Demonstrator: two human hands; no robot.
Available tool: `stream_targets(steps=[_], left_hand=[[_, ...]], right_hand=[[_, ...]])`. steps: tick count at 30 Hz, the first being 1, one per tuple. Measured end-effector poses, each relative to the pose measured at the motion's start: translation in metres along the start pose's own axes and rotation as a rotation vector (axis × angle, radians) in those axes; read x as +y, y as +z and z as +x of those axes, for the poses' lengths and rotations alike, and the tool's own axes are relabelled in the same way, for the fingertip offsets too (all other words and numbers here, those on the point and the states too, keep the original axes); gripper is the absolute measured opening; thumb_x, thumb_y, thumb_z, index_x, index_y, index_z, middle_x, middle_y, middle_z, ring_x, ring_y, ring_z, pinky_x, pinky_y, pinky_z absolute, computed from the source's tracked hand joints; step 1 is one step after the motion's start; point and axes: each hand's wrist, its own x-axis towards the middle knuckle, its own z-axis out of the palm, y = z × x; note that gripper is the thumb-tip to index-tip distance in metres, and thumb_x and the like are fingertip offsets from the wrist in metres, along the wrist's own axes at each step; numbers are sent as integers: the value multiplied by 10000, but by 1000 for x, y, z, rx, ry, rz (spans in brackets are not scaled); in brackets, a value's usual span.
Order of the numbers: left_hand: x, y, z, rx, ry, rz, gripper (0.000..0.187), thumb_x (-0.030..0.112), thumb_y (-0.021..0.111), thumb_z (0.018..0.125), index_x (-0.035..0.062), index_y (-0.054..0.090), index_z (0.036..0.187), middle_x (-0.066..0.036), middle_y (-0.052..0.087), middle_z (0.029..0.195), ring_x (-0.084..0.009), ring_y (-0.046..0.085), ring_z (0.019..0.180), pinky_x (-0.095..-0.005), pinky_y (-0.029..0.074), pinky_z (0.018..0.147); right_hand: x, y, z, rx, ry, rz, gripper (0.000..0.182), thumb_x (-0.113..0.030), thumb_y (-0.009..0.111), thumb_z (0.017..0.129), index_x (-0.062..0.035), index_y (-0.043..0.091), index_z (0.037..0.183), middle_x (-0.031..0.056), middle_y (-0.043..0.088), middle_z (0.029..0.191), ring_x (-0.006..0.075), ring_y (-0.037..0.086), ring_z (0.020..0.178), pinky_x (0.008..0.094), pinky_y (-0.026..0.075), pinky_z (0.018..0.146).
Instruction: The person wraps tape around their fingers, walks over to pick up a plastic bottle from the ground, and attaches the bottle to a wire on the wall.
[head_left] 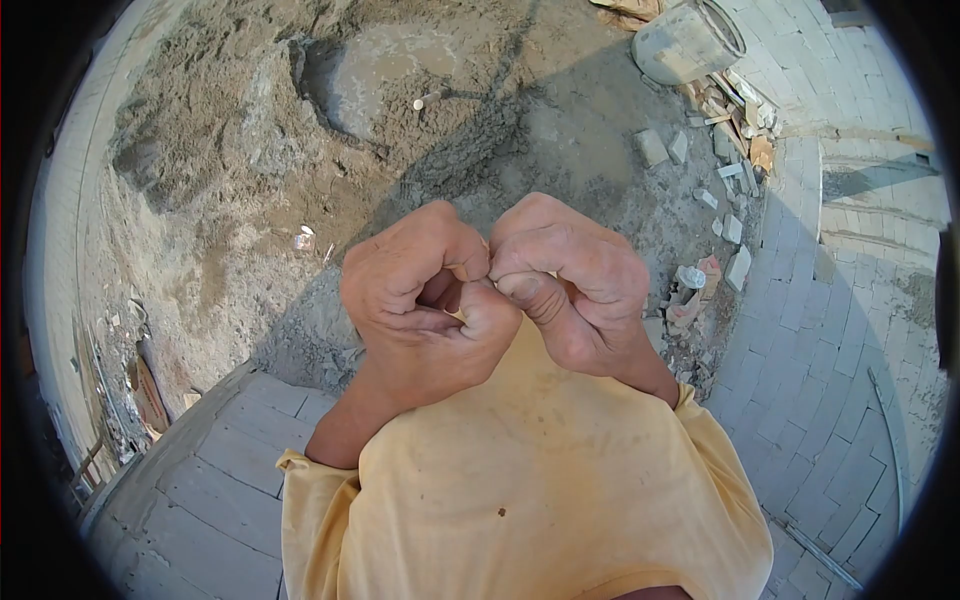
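Note:
Both hands are raised in front of the yellow shirt, with their fingertips meeting at the middle of the view. My left hand is curled, thumb and forefinger pressed together. My right hand is pinched in the same way, its thumb tip against the bent forefinger and close to the left fingertips. Whatever may lie between the fingertips is too small or hidden to name. Beyond the hands spreads wet grey mortar, with a short pale stick or handle end poking out of it.
A mortar-stained bucket lies at the upper right. Broken block pieces and a crumpled plastic cup lie along the right side. Block walls stand at the right, and blockwork shows at the lower left.

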Motion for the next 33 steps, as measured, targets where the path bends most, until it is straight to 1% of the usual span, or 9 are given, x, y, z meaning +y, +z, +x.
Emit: stream_targets(steps=[3, 5, 15, 18, 20, 23, 27, 29, 33], left_hand=[[-6, 2, -1, 9, -13, -37, 175, -96, 556, 731, 70, 547, 788, 34, 458, 748, -26, 327, 621, -235, 231, 569], [-15, 5, 0, 75, 56, -150, 172, -70, 633, 707, 70, 545, 754, 40, 485, 685, -15, 324, 556, -242, 234, 490], [-16, 6, -7, 63, -72, -291, 171, -103, 586, 735, 60, 548, 761, 36, 495, 711, -18, 302, 570, -238, 238, 523], [-14, 8, -8, 109, -227, -534, 149, -103, 558, 800, 45, 562, 798, 13, 542, 750, -25, 392, 578, -228, 299, 512], [-11, 6, -5, 53, -259, -767, 131, -94, 530, 869, 28, 578, 861, -15, 579, 780, -47, 495, 604, -227, 387, 505], [-7, 9, -3, 83, -316, -863, 81, -46, 550, 941, 17, 581, 900, -27, 578, 768, -57, 549, 618, -223, 442, 510], [-5, 12, -5, 38, -284, -651, 111, 85, 641, 1011, 29, 566, 951, -13, 520, 793, -58, 453, 554, -246, 436, 481], [-4, 13, -8, -2, -324, -519, 222, 171, 716, 1062, 34, 580, 953, -12, 566, 767, -55, 506, 573, -239, 460, 515], [-7, 15, -13, -27, -357, -545, 262, 220, 748, 1078, 23, 624, 956, -34, 637, 754, -60, 554, 597, -234, 469, 536]], right_hand=[[3, 3, 1, 15, -15, 37, 76, 44, 746, 985, -14, 704, 1012, 87, 674, 928, 252, 644, 819, 362, 530, 726], [6, 4, 0, 28, -23, 89, 66, 37, 736, 999, -16, 705, 1023, 84, 677, 925, 245, 643, 826, 360, 533, 736], [11, 4, -3, -7, 5, 235, 49, -55, 699, 1070, -8, 706, 1060, 94, 676, 955, 217, 668, 853, 352, 565, 779], [12, 6, -5, -14, -70, 312, 87, -82, 678, 1093, 1, 702, 1083, 98, 660, 971, 211, 682, 859, 357, 575, 769], [9, 8, -10, 60, 145, 562, 168, -158, 640, 1129, 1, 680, 1095, 104, 646, 1015, 203, 666, 881, 354, 559, 792], [23, 7, -11, 70, 196, 801, 278, -274, 597, 1160, -18, 645, 1061, 102, 617, 1052, 185, 628, 917, 346, 533, 833], [16, 7, -12, 139, 331, 1055, 349, -361, 573, 1166, -49, 613, 1014, 84, 586, 1043, 170, 583, 934, 335, 508, 858], [16, 5, -13, 163, 368, 1008, 366, -378, 569, 1166, -61, 594, 985, 64, 560, 1025, 163, 566, 923, 338, 510, 840], [16, 2, -20, 159, 378, 1007, 368, -381, 568, 1167, -57, 599, 996, 62, 562, 1038, 160, 560, 912, 334, 509, 827]])
